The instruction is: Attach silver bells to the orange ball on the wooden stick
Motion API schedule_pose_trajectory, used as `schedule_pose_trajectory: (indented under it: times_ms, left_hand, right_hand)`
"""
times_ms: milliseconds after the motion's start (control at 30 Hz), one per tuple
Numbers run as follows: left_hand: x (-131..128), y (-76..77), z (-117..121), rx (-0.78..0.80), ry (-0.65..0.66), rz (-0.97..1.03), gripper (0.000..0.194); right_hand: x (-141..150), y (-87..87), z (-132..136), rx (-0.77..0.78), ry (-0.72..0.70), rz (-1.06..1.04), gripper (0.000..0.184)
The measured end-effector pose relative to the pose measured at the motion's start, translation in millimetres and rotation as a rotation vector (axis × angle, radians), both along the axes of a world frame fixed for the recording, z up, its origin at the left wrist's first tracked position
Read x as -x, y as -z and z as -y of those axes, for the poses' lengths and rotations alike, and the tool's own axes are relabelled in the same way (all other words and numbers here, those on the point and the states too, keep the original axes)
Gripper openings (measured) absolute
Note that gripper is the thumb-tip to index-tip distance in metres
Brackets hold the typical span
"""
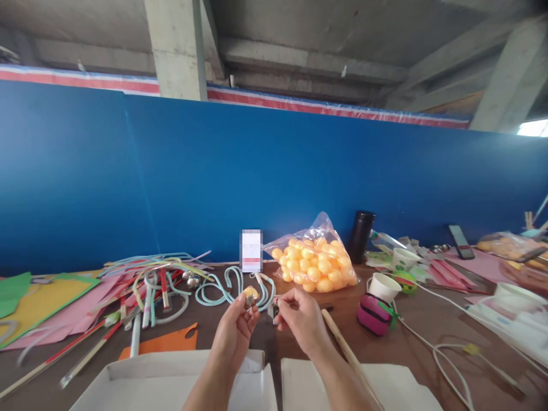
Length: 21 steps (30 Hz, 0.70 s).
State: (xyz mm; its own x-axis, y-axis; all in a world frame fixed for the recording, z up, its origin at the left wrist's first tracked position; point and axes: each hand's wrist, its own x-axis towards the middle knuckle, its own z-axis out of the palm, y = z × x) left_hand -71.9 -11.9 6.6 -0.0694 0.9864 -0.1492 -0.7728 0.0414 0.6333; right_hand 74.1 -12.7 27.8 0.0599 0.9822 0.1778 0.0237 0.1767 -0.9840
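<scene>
My left hand [235, 331] is raised over the table with its fingertips pinched on a small orange ball [250, 294] that has a silvery part at its lower side. My right hand [302, 319] is close beside it, fingers curled in a pinch on a small dark and silver object [274, 311] that I cannot name. The two hands are a few centimetres apart. Behind them lies a pale teal cord [226, 288] in loops. A clear bag of orange balls [314, 264] sits just beyond my right hand.
An open white box [171, 379] lies at the near edge. Coloured straws, sticks and paper sheets [85, 297] crowd the left. A black cylinder [361, 236], a pink case [372, 313], white cups [384, 285], cables and a wooden stick [346, 354] lie to the right. A blue wall stands behind.
</scene>
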Motion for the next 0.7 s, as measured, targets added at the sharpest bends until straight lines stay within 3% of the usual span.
schedule_pose_trajectory:
  times_ms: [267,500,700]
  left_hand:
    - [-2,-1.8,1,0.01,-0.005,-0.024,0.013]
    - [-3,-1.5,4,-0.022,0.051,-0.02,0.026]
    - [-3,-3.7,6,-0.004,0.081,-0.004,0.026]
  right_hand:
    - [6,8.3,-3,0.023,-0.044,-0.087,0.016]
    - [2,1.7,-1,0.054,-0.113,-0.171,0.025]
    - [1,-5.3,3,0.114,-0.158,-0.334,0.029]
